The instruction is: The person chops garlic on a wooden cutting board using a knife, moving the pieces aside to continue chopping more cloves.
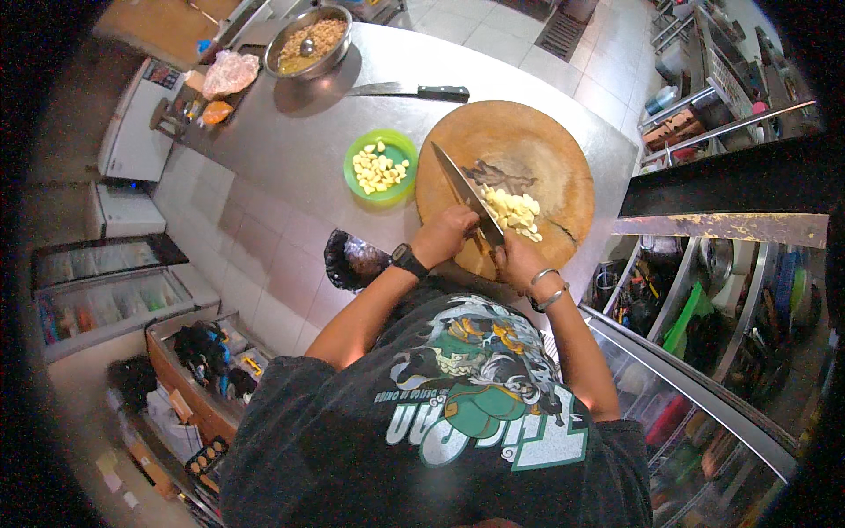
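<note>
A round wooden chopping board (561, 152) lies on the steel table, with a pile of sliced garlic (511, 210) on its near half. My right hand (519, 263) grips the handle end of a wide kitchen knife (460, 181), whose tip points up and left over the board. My left hand (451, 228) is at the left side of the blade, fingers curled; whether it holds anything is hidden. Just left of the board stands a green bowl (350, 175) of peeled garlic cloves (379, 171).
Behind the board lies a second knife with a black handle (443, 92). A steel bowl (269, 59) of food with a ladle stands at the far left, beside a clear plastic bag (230, 74). Shelves with utensils (693, 310) flank the table's right side.
</note>
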A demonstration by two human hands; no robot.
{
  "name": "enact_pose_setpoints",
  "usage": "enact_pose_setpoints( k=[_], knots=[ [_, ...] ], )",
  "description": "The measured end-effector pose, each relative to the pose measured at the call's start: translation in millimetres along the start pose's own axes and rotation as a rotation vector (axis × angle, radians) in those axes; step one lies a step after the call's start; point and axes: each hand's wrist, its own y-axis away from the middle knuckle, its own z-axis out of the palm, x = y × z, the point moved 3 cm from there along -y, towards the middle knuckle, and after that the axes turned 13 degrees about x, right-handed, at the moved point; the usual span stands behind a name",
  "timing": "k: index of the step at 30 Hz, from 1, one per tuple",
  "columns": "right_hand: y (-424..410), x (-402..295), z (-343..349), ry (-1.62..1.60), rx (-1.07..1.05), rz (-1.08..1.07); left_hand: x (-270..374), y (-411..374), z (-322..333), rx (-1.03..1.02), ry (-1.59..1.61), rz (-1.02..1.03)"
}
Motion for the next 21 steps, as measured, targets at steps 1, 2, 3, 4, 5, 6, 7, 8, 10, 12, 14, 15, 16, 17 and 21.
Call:
enact_pose_setpoints(
  k=[1, 2, 3, 4, 5, 6, 7, 8, 10, 12, 14, 15, 16, 17, 21],
  knots=[
    [0, 4, 6, 0.03, 0.038, -0.019, 5, -2, -3, -0.003, 0.002, -0.001],
    [-3, 13, 18, 0.06, 0.076, -0.039, 7, -3, -3, -0.006, 0.004, -0.002],
    [-5, 10, 23, 0.086, 0.114, -0.064, 7, -3, -4, -0.003, -0.01, 0.012],
    [-7, 9, 27, 0.073, 0.128, -0.041, 7, -3, -4, 0.001, -0.023, 0.026],
    [-10, 8, 31, 0.06, 0.141, -0.017, 7, -3, -3, 0.004, -0.037, 0.04],
    [-13, 3, 34, 0.045, 0.153, 0.001, 4, -2, -1, 0.008, -0.034, 0.052],
    [-16, 0, 34, 0.043, 0.155, -0.009, 1, 0, 3, 0.012, -0.031, 0.064],
    [-19, -3, 32, 0.042, 0.157, -0.019, -2, 2, 4, 0.016, -0.028, 0.076],
    [-24, -7, 27, 0.07, 0.14, 0.022, -10, 6, 4, 0.021, -0.01, 0.068],
    [-17, -8, 15, 0.095, 0.183, -0.005, -18, 15, -6, 0.088, -0.009, -0.111],
    [-1, -17, -1, 0.083, 0.188, -0.013, -41, 16, -39, 0.269, -0.133, -0.281],
    [4, -13, 3, 0.089, 0.194, -0.055, -54, 17, -57, 0.36, -0.195, -0.365],
    [6, -5, 11, 0.095, 0.201, -0.103, -69, 19, -74, 0.409, -0.244, -0.422],
    [8, -1, 17, 0.102, 0.206, -0.151, -85, 24, -90, 0.459, -0.293, -0.482],
    [11, 4, 29, -0.003, 0.145, 0.016, -140, 29, -125, 0.487, -0.54, -0.53]
  ],
)
